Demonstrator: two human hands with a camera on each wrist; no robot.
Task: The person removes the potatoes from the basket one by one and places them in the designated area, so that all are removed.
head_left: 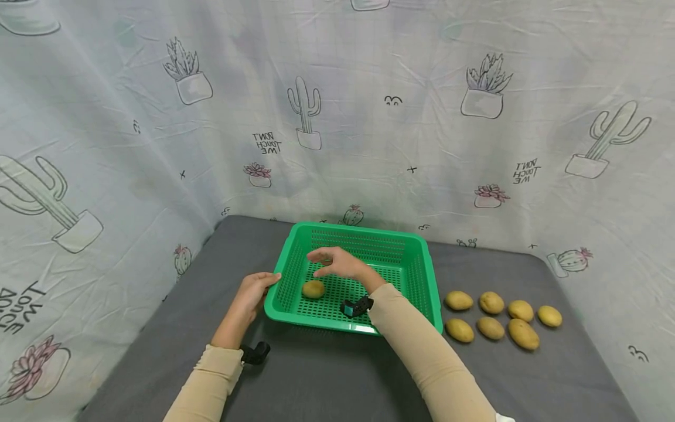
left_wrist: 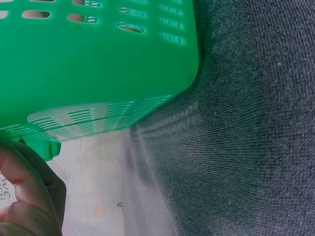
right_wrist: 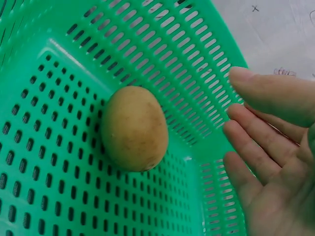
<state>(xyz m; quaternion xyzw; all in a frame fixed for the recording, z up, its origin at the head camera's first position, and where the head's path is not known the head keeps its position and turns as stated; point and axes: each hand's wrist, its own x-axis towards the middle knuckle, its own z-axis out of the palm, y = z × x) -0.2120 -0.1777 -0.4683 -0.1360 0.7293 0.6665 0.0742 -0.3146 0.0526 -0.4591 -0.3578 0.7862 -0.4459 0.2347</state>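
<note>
A green plastic basket (head_left: 353, 325) with slotted sides sits on the grey cloth. My left hand (head_left: 255, 291) grips its left rim, and the left wrist view shows those curled fingers (left_wrist: 29, 187) at the basket's edge. One yellow potato (head_left: 313, 289) lies on the basket floor toward the left side; the right wrist view shows the same potato (right_wrist: 134, 129) up close. Over the basket, my right hand (head_left: 340, 262) is spread with nothing in it, apart from the potato. In the right wrist view its fingers (right_wrist: 258, 142) are loosely extended.
To the right of the basket, several potatoes lie in two rows on the grey cloth, among them a near one (head_left: 459, 330) and a far right one (head_left: 549, 316). A pale curtain (head_left: 358, 146) printed with cacti hangs behind and at both sides.
</note>
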